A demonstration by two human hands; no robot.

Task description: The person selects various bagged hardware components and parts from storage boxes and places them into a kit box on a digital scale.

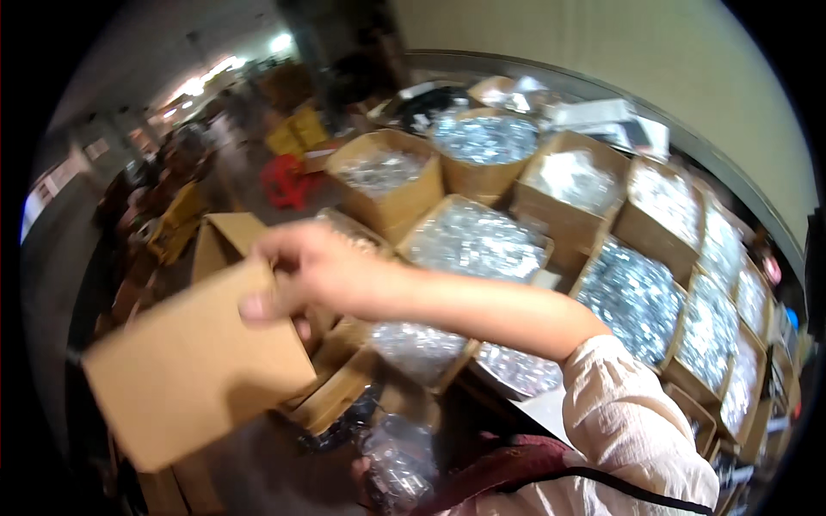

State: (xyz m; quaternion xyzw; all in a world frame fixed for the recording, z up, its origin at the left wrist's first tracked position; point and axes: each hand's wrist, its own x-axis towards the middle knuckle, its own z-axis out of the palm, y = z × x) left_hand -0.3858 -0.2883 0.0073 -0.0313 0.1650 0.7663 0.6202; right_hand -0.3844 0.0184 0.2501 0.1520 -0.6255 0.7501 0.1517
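Observation:
My right arm reaches across from the lower right, and my right hand (pixel 323 271) is closed on the edge of a plain brown cardboard box (pixel 198 365). The thumb lies on its near face; one flap (pixel 237 228) stands up behind. The box is tilted and slightly blurred. At the bottom, a few fingertips of my left hand (pixel 360 469) show against a clear plastic bag (pixel 400 456) and seem to hold it. The rest of that hand is hidden, and the bag's contents are hard to make out.
Several open cartons of shiny, clear-wrapped items, such as a blue-tinted carton (pixel 632 297) and a silvery one (pixel 477 241), crowd the right side. A pale wall (pixel 594 34) rises behind. A red plastic stool (pixel 288 181) and yellow objects (pixel 297 131) stand farther left.

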